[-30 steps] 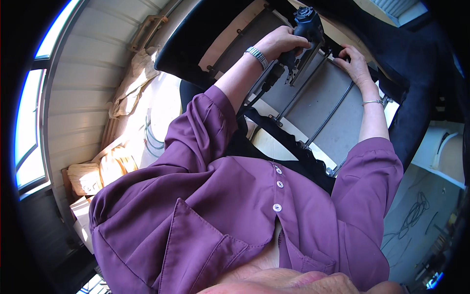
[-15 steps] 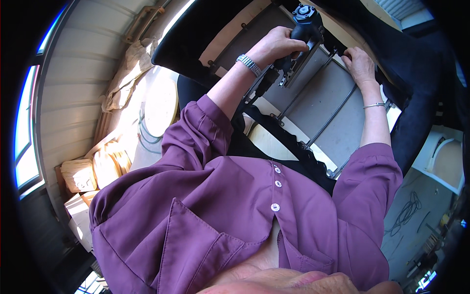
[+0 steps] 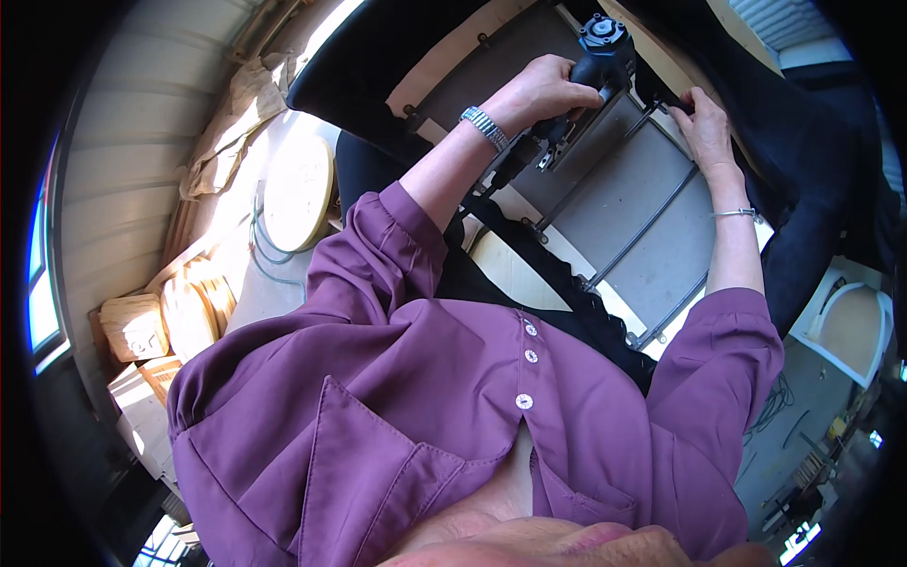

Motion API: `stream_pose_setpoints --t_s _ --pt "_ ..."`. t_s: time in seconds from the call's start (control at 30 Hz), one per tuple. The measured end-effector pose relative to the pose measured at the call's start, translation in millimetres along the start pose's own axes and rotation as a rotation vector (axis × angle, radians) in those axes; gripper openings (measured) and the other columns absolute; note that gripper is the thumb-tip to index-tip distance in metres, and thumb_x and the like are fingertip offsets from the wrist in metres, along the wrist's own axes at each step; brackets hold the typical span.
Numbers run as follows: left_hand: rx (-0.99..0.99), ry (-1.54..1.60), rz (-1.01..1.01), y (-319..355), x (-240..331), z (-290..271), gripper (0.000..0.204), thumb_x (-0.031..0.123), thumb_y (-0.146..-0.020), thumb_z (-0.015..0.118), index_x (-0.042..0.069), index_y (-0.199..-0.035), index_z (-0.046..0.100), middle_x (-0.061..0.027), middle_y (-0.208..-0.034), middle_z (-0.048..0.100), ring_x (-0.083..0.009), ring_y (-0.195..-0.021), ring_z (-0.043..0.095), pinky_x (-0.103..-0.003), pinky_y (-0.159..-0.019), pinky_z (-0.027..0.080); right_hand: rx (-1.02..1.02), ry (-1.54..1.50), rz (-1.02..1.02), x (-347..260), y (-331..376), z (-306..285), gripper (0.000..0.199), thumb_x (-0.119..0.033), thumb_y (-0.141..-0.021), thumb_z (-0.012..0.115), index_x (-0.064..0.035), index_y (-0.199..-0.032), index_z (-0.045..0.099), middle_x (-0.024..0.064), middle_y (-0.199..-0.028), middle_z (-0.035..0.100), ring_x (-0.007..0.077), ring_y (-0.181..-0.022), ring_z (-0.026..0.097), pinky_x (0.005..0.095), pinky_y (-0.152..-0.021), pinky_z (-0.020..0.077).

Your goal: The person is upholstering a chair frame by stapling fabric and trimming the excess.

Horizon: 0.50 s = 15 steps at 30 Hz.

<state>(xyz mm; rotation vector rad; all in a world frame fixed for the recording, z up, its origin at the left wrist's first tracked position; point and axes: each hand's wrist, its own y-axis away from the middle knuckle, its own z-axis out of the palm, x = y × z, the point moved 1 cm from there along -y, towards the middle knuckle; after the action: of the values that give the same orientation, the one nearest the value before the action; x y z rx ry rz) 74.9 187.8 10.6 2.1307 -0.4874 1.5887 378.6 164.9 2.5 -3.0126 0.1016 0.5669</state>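
Note:
My left hand (image 3: 550, 94) is wrapped round the handle of a black pneumatic staple gun (image 3: 602, 36), with its round head pointing away from me and its long magazine beneath. The gun lies over an upholstery frame with a grey panel (image 3: 628, 203) and thin dark metal rods (image 3: 638, 234) across it. At the frame's far right edge, my right hand (image 3: 709, 130) pinches the edge of black fabric (image 3: 673, 104) between thumb and fingers. Further black fabric (image 3: 590, 300) runs along the frame's near edge. The gun's nose is partly hidden.
Left of me, a round pale disc (image 3: 300, 194) and a coiled hose (image 3: 269, 248) lie on a sunlit surface, near wrapped bundles (image 3: 194, 307). A white-rimmed curved piece (image 3: 850, 326) is at lower right, above a floor with a dark cable (image 3: 779, 402).
The view has shifted slightly. My right hand has turned a little and risen at the fabric edge; the staple gun stays in my left hand over the frame.

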Motion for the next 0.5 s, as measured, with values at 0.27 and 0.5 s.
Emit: stream_pose_setpoints --t_s 0.27,0.5 --pt "-0.016 -0.429 0.052 -50 33 16 0.043 0.040 -0.075 0.078 -0.001 -0.088 0.075 -0.0136 -0.076 0.072 -0.0229 -0.070 0.071 -0.034 -0.069 0.057 0.076 0.198 -0.182 -5 14 15 0.013 -0.014 -0.090 0.065 -0.0105 -0.102 0.069 0.0121 -0.102 0.066 0.0354 -0.099 0.066 0.0440 -0.088 0.0545" --pt "-0.023 -0.833 0.064 -49 60 40 0.041 0.037 -0.075 0.078 0.003 -0.099 0.076 -0.0164 -0.091 0.074 -0.0291 -0.082 0.074 -0.039 -0.076 0.059 0.053 0.115 -0.174 3 18 13 0.012 -0.016 -0.090 0.066 -0.0113 -0.101 0.069 0.0104 -0.099 0.065 0.0328 -0.097 0.067 0.0410 -0.087 0.0555"
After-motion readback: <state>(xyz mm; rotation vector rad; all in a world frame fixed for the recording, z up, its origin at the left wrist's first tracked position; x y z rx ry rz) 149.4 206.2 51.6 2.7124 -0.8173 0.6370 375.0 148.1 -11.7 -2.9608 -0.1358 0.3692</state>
